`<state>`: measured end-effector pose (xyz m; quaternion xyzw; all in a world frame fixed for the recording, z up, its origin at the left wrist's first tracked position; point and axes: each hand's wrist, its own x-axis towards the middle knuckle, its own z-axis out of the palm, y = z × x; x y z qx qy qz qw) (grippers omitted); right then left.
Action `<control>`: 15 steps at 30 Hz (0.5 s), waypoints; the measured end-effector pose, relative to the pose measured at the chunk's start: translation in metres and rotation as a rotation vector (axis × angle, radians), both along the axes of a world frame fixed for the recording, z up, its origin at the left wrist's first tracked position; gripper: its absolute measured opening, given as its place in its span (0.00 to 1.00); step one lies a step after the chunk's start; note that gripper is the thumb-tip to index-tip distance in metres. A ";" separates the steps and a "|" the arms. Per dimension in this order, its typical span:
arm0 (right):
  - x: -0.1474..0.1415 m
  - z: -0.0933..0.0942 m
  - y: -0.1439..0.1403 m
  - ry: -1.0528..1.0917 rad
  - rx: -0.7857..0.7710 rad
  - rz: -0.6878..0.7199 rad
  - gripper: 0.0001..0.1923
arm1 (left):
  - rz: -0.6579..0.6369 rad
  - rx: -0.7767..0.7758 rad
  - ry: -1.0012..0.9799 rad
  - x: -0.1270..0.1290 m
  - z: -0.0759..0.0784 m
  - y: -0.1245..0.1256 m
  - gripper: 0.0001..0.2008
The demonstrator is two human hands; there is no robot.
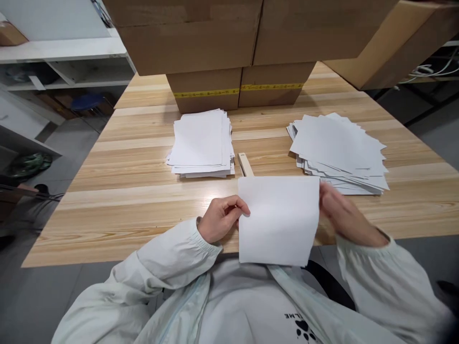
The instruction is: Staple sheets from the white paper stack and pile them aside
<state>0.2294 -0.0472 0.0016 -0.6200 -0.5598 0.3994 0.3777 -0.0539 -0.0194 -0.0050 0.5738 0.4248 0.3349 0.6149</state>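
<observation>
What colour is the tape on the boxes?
Yellow. The tape runs across the lower boxes; the head view shows it.

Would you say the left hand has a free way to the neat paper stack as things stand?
Probably yes: bare table lies between the left hand and the stack, but its fingers pinch the held sheet.

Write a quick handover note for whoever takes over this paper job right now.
Left hand pinches the left edge of a white sheet; right hand grips its right edge.
The sheet is held over the near table edge.
Neat stack lies far left, fanned pile at right, a wooden stick between them.
Done and left: cannot tell from the piles.
</observation>
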 end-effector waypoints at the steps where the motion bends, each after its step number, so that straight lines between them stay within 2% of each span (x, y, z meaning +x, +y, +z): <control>1: -0.003 -0.007 -0.015 0.029 -0.123 0.053 0.16 | 0.021 0.057 0.026 0.000 0.002 -0.001 0.07; 3: -0.014 -0.016 -0.035 0.051 -0.274 0.101 0.15 | 0.035 0.168 0.084 0.001 0.004 -0.001 0.08; 4: -0.019 -0.017 -0.039 0.040 -0.292 0.066 0.15 | 0.032 0.213 0.097 0.002 0.005 -0.001 0.09; 6: -0.020 -0.012 -0.028 -0.005 -0.198 -0.129 0.13 | 0.043 0.285 0.080 0.003 0.007 0.004 0.08; 9: 0.009 0.007 0.026 -0.057 0.147 -0.531 0.09 | 0.177 0.463 0.070 -0.006 0.012 0.025 0.09; 11: 0.042 0.016 0.075 0.022 0.357 -0.607 0.11 | 0.303 0.653 0.160 -0.018 0.016 0.047 0.07; 12: 0.059 0.017 0.099 0.057 0.519 -0.713 0.10 | 0.335 0.720 0.236 -0.025 0.017 0.060 0.06; 13: 0.075 0.016 0.120 0.036 0.580 -0.728 0.12 | 0.354 0.786 0.306 -0.031 0.017 0.072 0.05; 14: 0.090 0.012 0.138 -0.048 0.526 -0.766 0.15 | 0.366 0.833 0.377 -0.037 0.016 0.084 0.05; 15: 0.102 0.007 0.152 -0.189 0.393 -0.784 0.18 | 0.370 0.867 0.439 -0.042 0.014 0.094 0.06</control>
